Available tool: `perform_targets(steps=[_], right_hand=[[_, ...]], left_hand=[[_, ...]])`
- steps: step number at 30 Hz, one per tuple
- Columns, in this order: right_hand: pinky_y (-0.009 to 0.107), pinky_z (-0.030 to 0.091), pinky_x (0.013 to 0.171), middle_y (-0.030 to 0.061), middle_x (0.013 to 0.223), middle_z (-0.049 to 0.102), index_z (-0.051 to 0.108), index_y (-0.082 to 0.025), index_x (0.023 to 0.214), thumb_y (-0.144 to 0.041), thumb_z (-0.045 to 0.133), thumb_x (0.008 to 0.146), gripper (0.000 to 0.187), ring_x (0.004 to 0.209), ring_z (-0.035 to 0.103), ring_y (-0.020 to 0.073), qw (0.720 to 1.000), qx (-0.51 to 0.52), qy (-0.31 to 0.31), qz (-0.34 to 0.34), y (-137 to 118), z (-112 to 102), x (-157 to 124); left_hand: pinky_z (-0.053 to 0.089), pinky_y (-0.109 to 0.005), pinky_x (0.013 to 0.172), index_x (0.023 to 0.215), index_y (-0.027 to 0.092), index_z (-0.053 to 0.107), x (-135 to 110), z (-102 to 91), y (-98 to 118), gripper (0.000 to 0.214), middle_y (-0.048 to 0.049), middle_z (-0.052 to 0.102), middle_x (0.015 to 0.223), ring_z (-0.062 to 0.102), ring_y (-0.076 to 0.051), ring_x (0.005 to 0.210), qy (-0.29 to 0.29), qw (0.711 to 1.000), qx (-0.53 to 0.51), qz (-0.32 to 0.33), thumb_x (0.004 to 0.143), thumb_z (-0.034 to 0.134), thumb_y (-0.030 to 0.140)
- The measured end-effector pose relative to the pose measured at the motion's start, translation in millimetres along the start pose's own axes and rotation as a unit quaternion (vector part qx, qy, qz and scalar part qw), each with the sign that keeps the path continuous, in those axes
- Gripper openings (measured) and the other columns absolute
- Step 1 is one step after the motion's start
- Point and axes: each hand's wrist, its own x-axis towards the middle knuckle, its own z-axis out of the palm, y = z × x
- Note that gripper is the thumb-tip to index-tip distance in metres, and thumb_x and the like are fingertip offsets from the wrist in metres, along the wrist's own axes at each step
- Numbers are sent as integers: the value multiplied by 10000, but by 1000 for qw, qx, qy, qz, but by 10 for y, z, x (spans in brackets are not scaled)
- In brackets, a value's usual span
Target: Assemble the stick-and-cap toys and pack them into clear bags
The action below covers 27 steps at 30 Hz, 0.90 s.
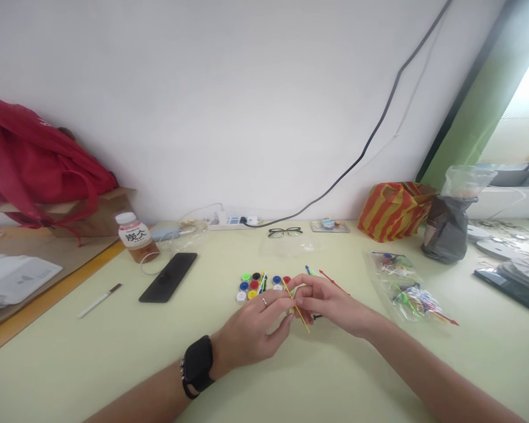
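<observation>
A thin yellow plastic stick (pixel 306 326) slants between my two hands at the middle of the table. My left hand (pixel 251 329), with a ring and a black watch, has its fingertips pinched at the stick. My right hand (pixel 328 302) meets it from the other side, thumb and fingers closed around the stick's middle. Just beyond lie coloured round plastic pieces (pixel 254 285) in a clear pack, with a second group (pixel 277 280) partly hidden by my fingers. A red arrow-tipped stick (pixel 328 278), a blue one (pixel 307 270) and a black piece (pixel 318 316) show around my right hand.
To the right lies a clear bag (pixel 412 294) of coloured plastic parts. A black phone (pixel 168 278), a pen (pixel 99 301) and a drink bottle (pixel 136 238) are on the left. Eyeglasses (pixel 285 232), a power strip (pixel 231 222) and a striped bag (pixel 390 208) stand along the wall.
</observation>
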Motion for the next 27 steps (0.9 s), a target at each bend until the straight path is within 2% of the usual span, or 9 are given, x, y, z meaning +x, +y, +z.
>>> perform_targets(steps=[7,14,17,19,22,25,27], right_hand=[[345,498,778,1,813,666,622,-213,1117,-479,720,890,362,747,630,166,1000,19,4,16,-34,30,-6],[324,478,768,-17,773,637,578,-213,1052,-272,649,871,204,754,615,162,999,22,-21,11,-21,77,0],[277,416,695,-41,753,558,560,-217,1015,-204,599,848,172,700,520,130,1000,1,-23,9,8,107,-1],[263,378,654,-44,746,501,577,-218,1012,-212,548,877,138,674,448,124,999,-37,3,11,23,105,-2],[280,397,656,-16,789,536,640,-217,1125,-281,487,950,241,688,463,147,983,-157,98,-3,54,15,12],[326,444,695,24,847,629,629,-207,1340,-326,443,998,408,712,532,186,937,-297,182,-13,131,-178,44],[360,475,771,63,946,676,610,-197,1397,-304,410,1012,446,802,596,215,905,-371,206,-24,200,-313,61]], left_hand=[[632,-335,948,1411,208,558,-3,-15,-16,504,-124,724,1188,723,-218,1115,33,998,18,45,933,581,50],[625,-323,927,1149,199,630,38,-26,7,266,-102,745,1093,732,-213,1057,15,998,8,54,924,611,58],[617,-315,887,1102,197,621,41,-9,7,246,-91,738,1033,730,-205,1004,5,999,5,54,914,593,40],[606,-299,853,1088,199,620,23,6,-3,250,-78,727,994,725,-194,963,7,999,10,52,903,582,35],[584,-273,800,1041,200,616,-22,21,-30,172,-63,720,969,717,-178,907,-3,999,22,34,925,587,77],[530,-270,655,934,194,593,-58,20,-68,53,-44,709,883,677,-162,743,-55,997,47,-7,967,580,155],[496,-287,630,870,194,578,-64,14,-95,112,-31,688,816,644,-167,700,-96,993,62,-15,981,566,177]])
